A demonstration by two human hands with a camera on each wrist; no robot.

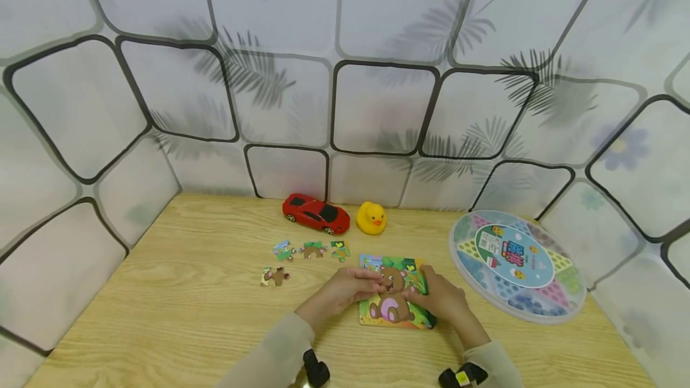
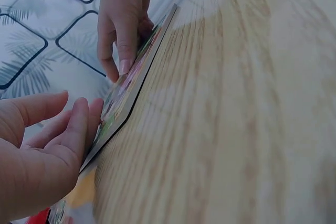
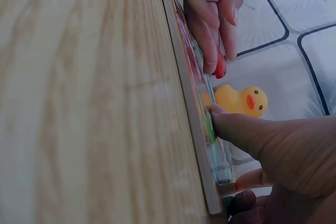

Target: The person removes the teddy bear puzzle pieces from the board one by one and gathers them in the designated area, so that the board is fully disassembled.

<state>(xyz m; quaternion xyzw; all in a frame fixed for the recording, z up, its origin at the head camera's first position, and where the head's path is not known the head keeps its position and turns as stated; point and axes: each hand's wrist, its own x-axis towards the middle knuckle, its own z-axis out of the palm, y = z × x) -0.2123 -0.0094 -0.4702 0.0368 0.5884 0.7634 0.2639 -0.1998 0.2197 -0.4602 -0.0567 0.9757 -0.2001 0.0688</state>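
Observation:
A bear jigsaw puzzle [image 1: 392,310] in a flat rectangular board lies on the table before me. My left hand [image 1: 345,289] comes in from the left, its nearly straight fingertips resting on the bear's upper part. In the left wrist view, the thumb of the left hand [image 2: 42,156] stays apart from the board. The right hand [image 1: 444,301] grips the board's right side; in the right wrist view its thumb [image 3: 236,129] presses on the picture while its other fingers curl at the edge. Several loose jigsaw pieces [image 1: 312,249] lie to the left of the board.
Behind the pieces stands a red toy car [image 1: 316,214], with a yellow rubber duck [image 1: 371,218] beside it. A large round game board [image 1: 514,256] in clear packaging lies to the right. Patterned fabric walls [image 1: 291,106] enclose the wooden table [image 1: 178,304].

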